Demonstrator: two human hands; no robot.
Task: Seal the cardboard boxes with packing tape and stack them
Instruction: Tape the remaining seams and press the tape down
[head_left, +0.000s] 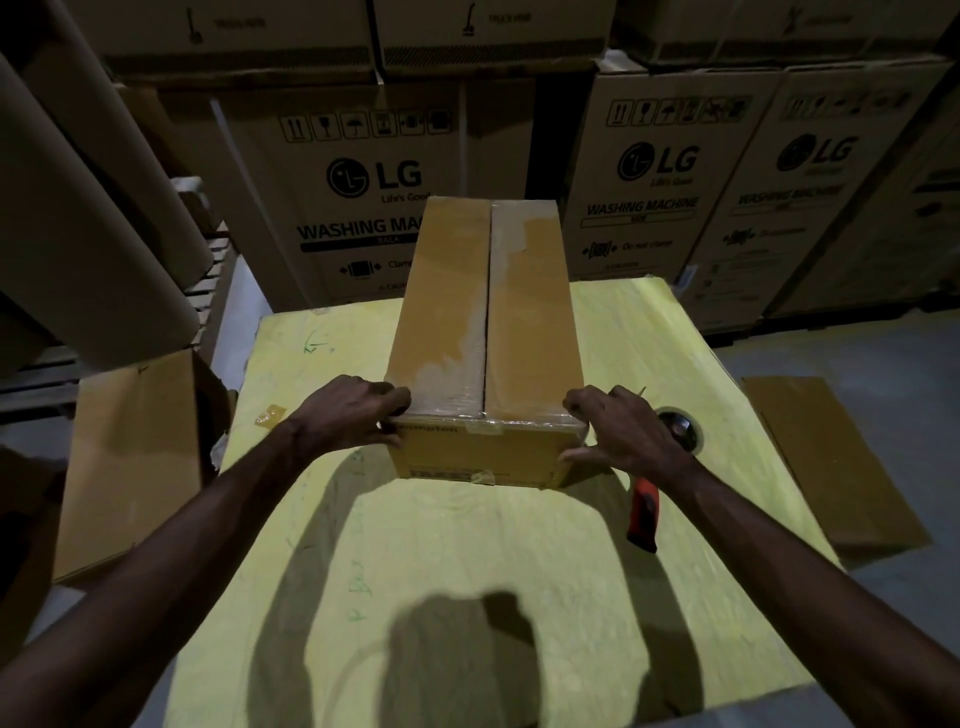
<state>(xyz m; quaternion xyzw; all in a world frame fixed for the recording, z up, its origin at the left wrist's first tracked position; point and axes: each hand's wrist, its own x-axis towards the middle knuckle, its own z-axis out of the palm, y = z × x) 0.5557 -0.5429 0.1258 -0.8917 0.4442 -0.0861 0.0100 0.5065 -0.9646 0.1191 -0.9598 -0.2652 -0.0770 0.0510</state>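
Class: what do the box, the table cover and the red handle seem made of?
Box: matt brown cardboard, with a flap seam down the top. Table cover: matt yellow, pen-marked, probably paper or board. Red handle: smooth, likely plastic.

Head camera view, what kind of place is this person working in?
Most likely a warehouse or appliance stockroom: stacked LG washing machine cartons line the back, big rolls lean at left, and a tape dispenser lies on the yellow packing table.
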